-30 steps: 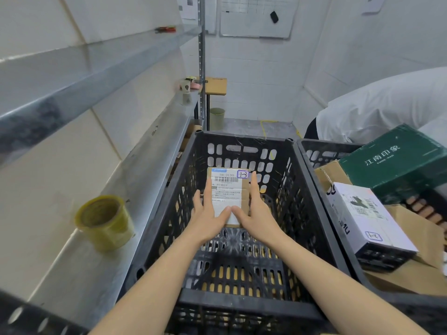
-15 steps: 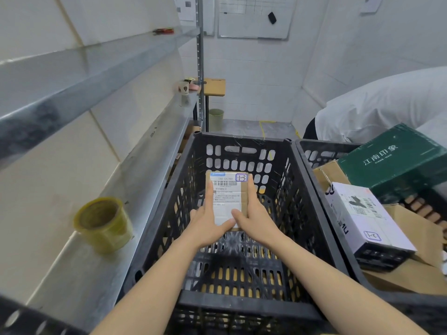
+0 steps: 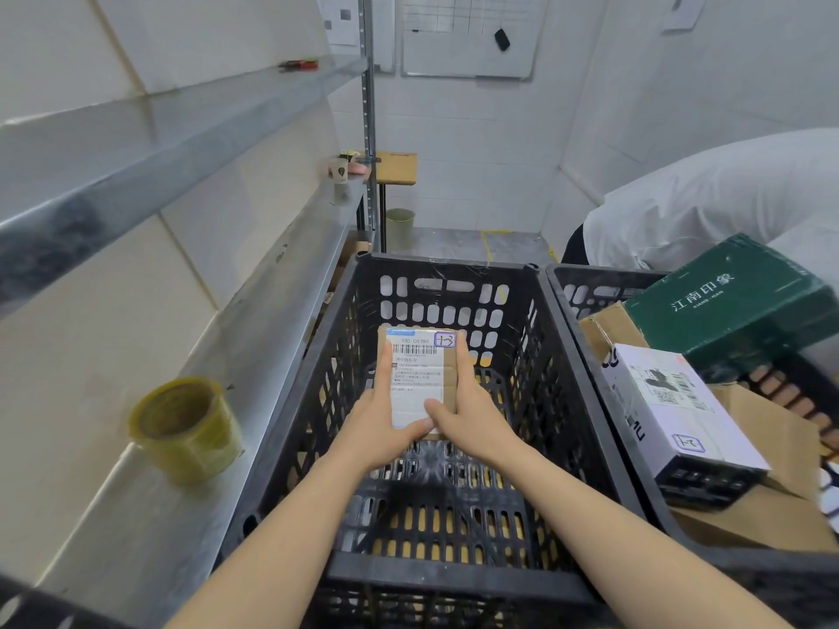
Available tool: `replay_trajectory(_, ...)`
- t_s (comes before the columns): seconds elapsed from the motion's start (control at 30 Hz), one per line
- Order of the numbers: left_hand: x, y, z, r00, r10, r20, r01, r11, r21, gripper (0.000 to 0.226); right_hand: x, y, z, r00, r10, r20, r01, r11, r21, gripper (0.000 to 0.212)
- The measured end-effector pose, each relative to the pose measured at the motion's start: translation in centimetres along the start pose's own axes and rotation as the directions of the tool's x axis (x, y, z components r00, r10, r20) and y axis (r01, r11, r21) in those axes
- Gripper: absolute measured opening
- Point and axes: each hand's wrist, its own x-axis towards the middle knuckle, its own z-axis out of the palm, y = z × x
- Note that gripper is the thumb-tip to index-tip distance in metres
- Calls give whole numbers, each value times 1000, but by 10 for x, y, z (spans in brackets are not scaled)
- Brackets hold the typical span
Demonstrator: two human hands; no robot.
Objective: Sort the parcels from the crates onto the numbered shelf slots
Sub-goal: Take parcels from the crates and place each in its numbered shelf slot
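While my left hand (image 3: 380,431) and right hand (image 3: 474,424) clasp the parcel (image 3: 415,379) by its sides, its long axis points away from me. The shelf (image 3: 272,320) lies leftward, nearer my left.

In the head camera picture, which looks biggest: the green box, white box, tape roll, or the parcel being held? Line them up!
1. green box
2. white box
3. tape roll and parcel: about alike. The parcel is partly covered, so no ranking.
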Motion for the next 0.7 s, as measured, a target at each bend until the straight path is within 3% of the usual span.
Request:
replay_trajectory(0.47,1,-3,-1,1000,1,-15,0,999,51,118,-3,-2,-7,1000,22,-2,-22,999,-36,103)
replay_trajectory(0.7,-4,13,-13,993,34,-112,-22,994,104,118,-2,-22,-39,988,-130,-84,104,960,-260,80)
